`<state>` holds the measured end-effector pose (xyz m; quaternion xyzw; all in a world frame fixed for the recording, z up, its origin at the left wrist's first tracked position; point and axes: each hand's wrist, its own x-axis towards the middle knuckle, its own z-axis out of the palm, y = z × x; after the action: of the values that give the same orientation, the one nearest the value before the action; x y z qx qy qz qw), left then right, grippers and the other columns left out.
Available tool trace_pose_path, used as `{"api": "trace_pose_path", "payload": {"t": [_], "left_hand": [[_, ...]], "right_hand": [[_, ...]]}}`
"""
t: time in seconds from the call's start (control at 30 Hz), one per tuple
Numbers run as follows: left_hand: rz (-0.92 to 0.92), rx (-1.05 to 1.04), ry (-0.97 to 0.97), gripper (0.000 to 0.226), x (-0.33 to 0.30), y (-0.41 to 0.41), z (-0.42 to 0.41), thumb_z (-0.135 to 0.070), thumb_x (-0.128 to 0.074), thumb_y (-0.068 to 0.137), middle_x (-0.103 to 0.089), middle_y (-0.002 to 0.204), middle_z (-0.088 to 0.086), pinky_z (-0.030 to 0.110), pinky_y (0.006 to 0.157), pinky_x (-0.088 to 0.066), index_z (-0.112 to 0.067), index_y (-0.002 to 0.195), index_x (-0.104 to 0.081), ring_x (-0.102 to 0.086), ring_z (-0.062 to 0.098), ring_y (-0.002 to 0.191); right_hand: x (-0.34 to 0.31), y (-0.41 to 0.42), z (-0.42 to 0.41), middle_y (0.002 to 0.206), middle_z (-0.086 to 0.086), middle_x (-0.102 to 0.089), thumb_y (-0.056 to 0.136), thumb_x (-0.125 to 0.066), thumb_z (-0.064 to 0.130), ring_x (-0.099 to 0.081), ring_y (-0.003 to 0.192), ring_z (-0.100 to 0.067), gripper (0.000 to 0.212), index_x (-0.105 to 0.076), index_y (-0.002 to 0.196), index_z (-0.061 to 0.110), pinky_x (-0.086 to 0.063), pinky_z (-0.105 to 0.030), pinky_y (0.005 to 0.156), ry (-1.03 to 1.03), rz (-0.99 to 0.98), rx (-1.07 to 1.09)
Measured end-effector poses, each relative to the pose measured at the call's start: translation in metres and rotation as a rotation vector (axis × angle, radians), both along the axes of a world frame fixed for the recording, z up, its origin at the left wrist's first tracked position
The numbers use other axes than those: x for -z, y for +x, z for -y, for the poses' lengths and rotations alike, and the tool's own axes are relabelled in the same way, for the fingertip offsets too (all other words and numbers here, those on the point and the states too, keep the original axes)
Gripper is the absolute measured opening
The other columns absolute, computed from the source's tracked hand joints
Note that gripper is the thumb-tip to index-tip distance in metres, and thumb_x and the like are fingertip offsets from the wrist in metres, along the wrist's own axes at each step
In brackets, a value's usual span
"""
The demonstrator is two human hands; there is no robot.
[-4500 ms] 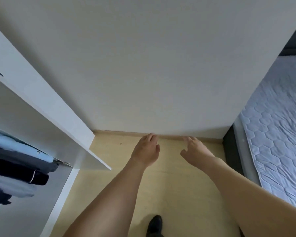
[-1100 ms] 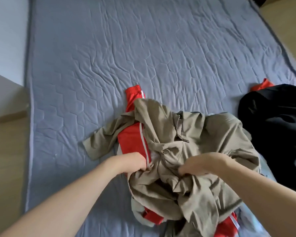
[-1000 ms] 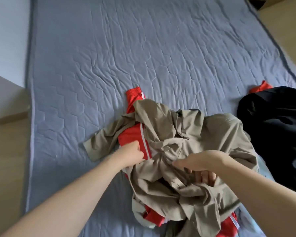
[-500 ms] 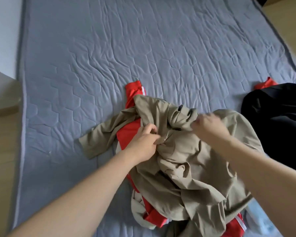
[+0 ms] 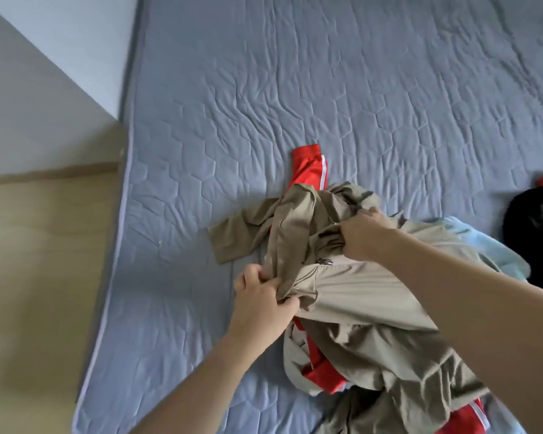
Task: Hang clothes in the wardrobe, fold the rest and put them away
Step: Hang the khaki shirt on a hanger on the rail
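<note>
With both hands clenched on the khaki garment (image 5: 342, 289), left hand (image 5: 261, 299) at its near-left edge and right hand (image 5: 364, 236) at its far side, sorting appears underway on the bed (image 5: 326, 89); next, likely lift it clear of the red garment (image 5: 309, 166) beneath.

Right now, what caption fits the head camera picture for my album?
Both hands, left hand and right hand, grip a tan shirt on the bed.

Khaki garment (image 5: 342, 286) between gripping fingers: matt woven cloth, creased. Red garment (image 5: 309, 169) beyond fingertips: glossy synthetic. Mattress cover (image 5: 326, 89): quilted matt.
</note>
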<state>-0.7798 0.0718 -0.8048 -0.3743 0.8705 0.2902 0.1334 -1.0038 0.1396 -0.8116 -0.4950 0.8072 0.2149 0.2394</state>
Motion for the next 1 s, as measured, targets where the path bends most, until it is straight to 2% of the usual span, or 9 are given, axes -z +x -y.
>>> {"api": "trace_pose_path", "payload": {"t": [0.1, 0.17, 0.23, 0.33, 0.47, 0.57, 0.67, 0.87, 1.0], "left_hand": [[-0.013, -0.156, 0.028, 0.016, -0.029, 0.012, 0.000, -0.022, -0.054, 0.085, -0.028, 0.106, -0.002, 0.021, 0.095, -0.036, -0.013, 0.088, -0.067, -0.044, 0.020, 0.102], [-0.047, -0.142, 0.002, 0.016, -0.072, 0.022, 0.004, -0.023, -0.052, 0.086, -0.032, 0.107, -0.001, 0.027, 0.084, -0.045, -0.013, 0.083, -0.064, -0.055, 0.024, 0.086], [-0.096, -0.133, -0.093, 0.014, -0.122, 0.036, 0.013, -0.025, -0.053, 0.085, -0.038, 0.109, -0.001, 0.036, 0.073, -0.049, -0.014, 0.083, -0.061, -0.057, 0.026, 0.077], [-0.241, -0.207, -0.209, 0.009, -0.201, 0.063, 0.031, -0.009, -0.058, 0.080, -0.042, 0.110, -0.003, 0.032, 0.061, -0.042, -0.012, 0.074, -0.052, -0.056, 0.023, 0.070], [-0.613, -0.423, -0.326, 0.027, -0.302, 0.114, 0.052, 0.008, -0.058, 0.073, -0.049, 0.084, -0.001, 0.028, 0.060, -0.039, -0.015, 0.069, -0.044, -0.049, 0.016, 0.069], [-0.831, -0.682, -0.262, 0.031, -0.368, 0.160, 0.070, 0.011, -0.051, 0.077, -0.041, 0.061, -0.008, 0.019, 0.052, -0.030, -0.017, 0.069, -0.042, -0.037, 0.006, 0.056], [-1.011, -0.870, -0.091, 0.032, -0.422, 0.220, 0.098, 0.015, -0.045, 0.078, -0.049, 0.071, -0.004, 0.022, 0.060, -0.035, -0.016, 0.085, -0.050, -0.042, 0.010, 0.064], [-1.199, -0.927, 0.066, 0.046, -0.512, 0.345, 0.155, 0.013, -0.036, 0.075, -0.061, 0.069, -0.009, 0.029, 0.072, -0.042, -0.023, 0.066, -0.063, -0.055, 0.015, 0.074], [-1.268, -0.929, 0.051, 0.046, -0.550, 0.441, 0.189, 0.006, -0.034, 0.066, -0.062, 0.063, -0.011, 0.026, 0.069, -0.044, -0.026, 0.058, -0.067, -0.057, 0.011, 0.069]], "right_hand": [[-0.036, 0.015, -0.005, 0.119, -0.001, -0.054, 0.077, -0.048, 0.028, -0.045, 0.121, -0.024, 0.040, -0.056, 0.116, 0.022, -0.031, -0.035, 0.104, -0.175, 0.083, 0.053], [-0.085, 0.024, -0.007, 0.108, -0.001, -0.056, 0.077, -0.047, 0.030, -0.052, 0.114, -0.025, 0.033, -0.058, 0.107, 0.023, -0.041, -0.030, 0.090, -0.263, 0.227, 0.139], [-0.143, 0.037, -0.003, 0.100, -0.002, -0.059, 0.084, -0.054, 0.029, -0.058, 0.103, -0.024, 0.024, -0.061, 0.105, 0.021, -0.039, -0.023, 0.074, -0.306, 0.321, 0.212], [-0.221, 0.064, 0.008, 0.096, -0.001, -0.066, 0.082, -0.067, 0.037, -0.062, 0.093, -0.021, 0.027, -0.065, 0.103, 0.021, -0.044, -0.024, 0.077, -0.442, 0.481, 0.331], [-0.325, 0.114, 0.039, 0.074, 0.007, -0.062, 0.077, -0.063, 0.029, -0.058, 0.075, -0.015, 0.009, -0.059, 0.079, 0.021, -0.046, -0.027, 0.066, -0.580, 0.584, 0.371], [-0.401, 0.167, 0.070, 0.066, 0.005, -0.052, 0.075, -0.057, 0.020, -0.050, 0.066, -0.015, 0.008, -0.050, 0.071, 0.019, -0.037, -0.028, 0.056, -0.581, 0.629, 0.292], [-0.462, 0.227, 0.100, 0.068, 0.004, -0.054, 0.070, -0.061, 0.022, -0.053, 0.068, -0.018, 0.010, -0.054, 0.076, 0.018, -0.041, -0.028, 0.061, -0.602, 0.642, 0.173], [-0.531, 0.351, 0.168, 0.108, 0.002, -0.060, 0.081, -0.065, 0.016, -0.056, 0.102, -0.019, 0.043, -0.052, 0.122, 0.021, -0.044, -0.029, 0.088, -0.626, 0.614, -0.100], [-0.561, 0.451, 0.222, 0.094, -0.005, -0.061, 0.085, -0.061, 0.024, -0.058, 0.089, -0.022, 0.026, -0.061, 0.105, 0.008, -0.045, -0.027, 0.075, -0.457, 0.432, -0.259]]}}
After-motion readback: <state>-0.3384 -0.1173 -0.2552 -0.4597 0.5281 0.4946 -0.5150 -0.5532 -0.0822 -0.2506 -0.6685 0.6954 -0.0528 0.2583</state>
